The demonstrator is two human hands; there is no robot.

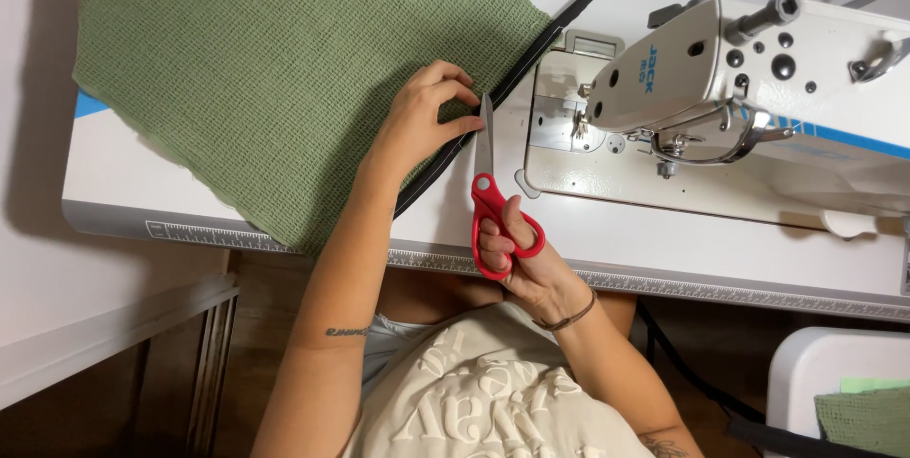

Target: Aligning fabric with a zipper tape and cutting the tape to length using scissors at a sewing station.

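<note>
At the bottom centre of the frame is the person's cream shirt (493, 401), with two bare forearms reaching up from it. Low at the right edge stands one white bin (815, 373) with a scrap of green cloth (867, 415) in it. Just above the shirt, the right hand (521, 254) is closed around the loops of one pair of red scissors (493, 197), fingers through the handles and a thin band on the wrist; the blades point up the frame, drawn nearly together, with the tip at the left hand's fingertips. The left hand (422, 121), a little above and left of centre, lies on the fabric (284, 69) with its fingers bent and the thumb and forefinger pinching at the edge beside the blade tip. One large piece of green, loosely woven fabric covers the upper left of the counter (664, 249), its lower corner hanging over the front edge, where a printed ruler strip runs. One black strip (531, 55) lies along the fabric's right edge, running diagonally from below the left hand up toward the top centre. To the right, filling the upper right of the frame, sits one white sewing machine (749, 79), its metal needle plate (569, 126) just beside the black strip and the scissor blades.
</note>
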